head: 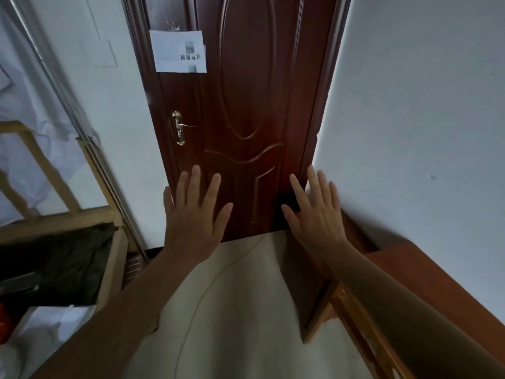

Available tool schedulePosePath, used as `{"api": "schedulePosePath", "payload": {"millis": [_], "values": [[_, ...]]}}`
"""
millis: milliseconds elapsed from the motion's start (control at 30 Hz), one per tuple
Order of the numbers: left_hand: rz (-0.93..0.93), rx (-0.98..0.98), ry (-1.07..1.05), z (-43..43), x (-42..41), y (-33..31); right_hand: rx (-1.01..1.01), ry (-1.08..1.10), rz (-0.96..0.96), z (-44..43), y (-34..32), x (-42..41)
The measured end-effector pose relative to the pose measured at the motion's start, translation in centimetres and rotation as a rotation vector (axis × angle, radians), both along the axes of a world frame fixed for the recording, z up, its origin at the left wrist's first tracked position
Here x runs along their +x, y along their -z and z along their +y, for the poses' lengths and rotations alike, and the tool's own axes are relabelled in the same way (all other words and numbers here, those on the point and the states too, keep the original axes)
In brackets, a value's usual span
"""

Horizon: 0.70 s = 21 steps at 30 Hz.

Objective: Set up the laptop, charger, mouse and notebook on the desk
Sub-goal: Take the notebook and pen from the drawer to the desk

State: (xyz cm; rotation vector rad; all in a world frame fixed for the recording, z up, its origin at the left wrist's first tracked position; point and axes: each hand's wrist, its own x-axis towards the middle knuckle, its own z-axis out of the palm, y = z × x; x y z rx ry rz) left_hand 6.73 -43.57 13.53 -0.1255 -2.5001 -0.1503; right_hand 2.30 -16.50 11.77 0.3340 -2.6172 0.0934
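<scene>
1. Left hand [195, 214] — lower centre of the frame, back toward the camera, fingers [196, 181] spread and released, grasping nothing.
2. Right hand [317, 214] — right of centre at the same height, fingers [314, 181] likewise splayed and empty; bare forearm runs to the lower right corner.
3. Door [246, 105] — dark red-brown wood with an oval raised panel, centre of the frame, closed; both hands are raised in front of its lower part; contact cannot be told.
4. Door handle [179, 127] — brass lever on a plate, left edge of the door, above the left hand.
5. Paper sheet [179, 51] — white, printed, fixed to the door's upper left.
6. Floor [246, 310] — pale, lower centre, a thin cord [202, 291] curving across it.
7. Table [437, 283] — reddish wood, lower right, against the white wall.
8. Wooden frame [90, 170] — light timber, left side, dark fabric within it.
9. Laptop, charger, mouse, notebook — none in view.
</scene>
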Motion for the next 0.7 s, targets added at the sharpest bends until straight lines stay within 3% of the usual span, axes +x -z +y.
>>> {"api": "schedulePosePath", "payload": {"millis": [233, 700], "values": [[-0.077, -0.065, 0.165, 0.5, -18.9, -1.4, -0.056, 0.186, -0.003, 1.4, -0.7, -11.8], [-0.233, -0.102, 0.524, 19.5, -46.2, -0.5, -0.173, 0.655, 0.01, 16.7, 1.4, -28.7]]}}
